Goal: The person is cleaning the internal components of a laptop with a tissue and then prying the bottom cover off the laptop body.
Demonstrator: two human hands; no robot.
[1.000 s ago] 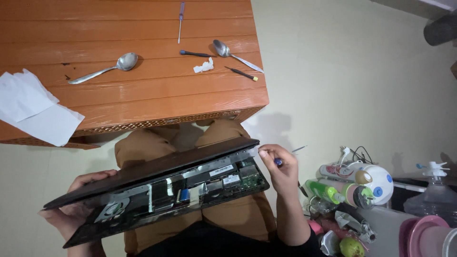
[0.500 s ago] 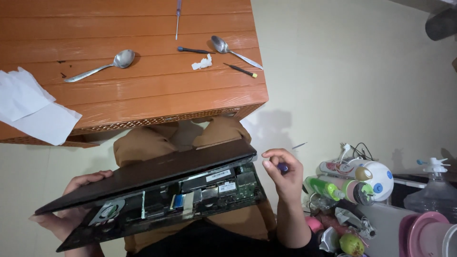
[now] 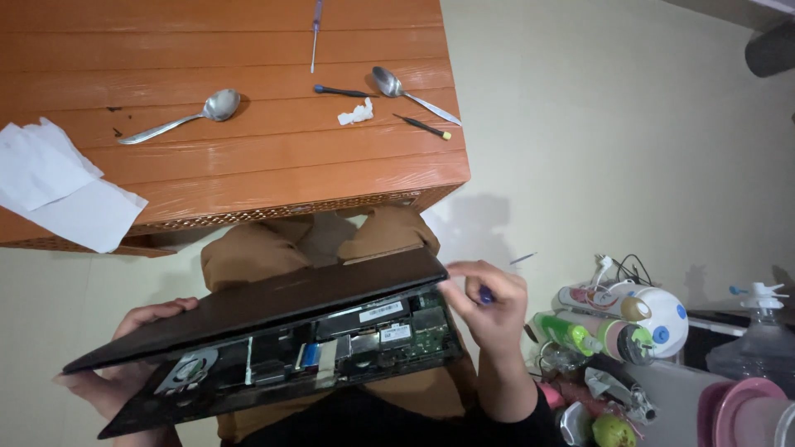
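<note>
A dark laptop (image 3: 273, 302) rests on my lap with its bottom cover lifted away from the base, so the circuit board, fan and cables (image 3: 331, 352) show in the gap. My left hand (image 3: 124, 372) supports the laptop's left end from beneath. My right hand (image 3: 489, 306) is at the laptop's right corner, fingers touching the cover's edge, and it holds a small screwdriver with a blue handle (image 3: 487, 294) whose thin tip points up to the right.
An orange wooden table (image 3: 248, 157) stands ahead with two spoons (image 3: 186, 116), small screwdrivers (image 3: 422, 126), a white scrap (image 3: 356, 112) and white paper sheets (image 3: 58, 186). Bottles, a white device and cables (image 3: 621, 319) crowd the floor on the right.
The laptop has shifted down and left slightly. My right hand has moved in from beside the laptop onto its right corner, still holding the screwdriver.
</note>
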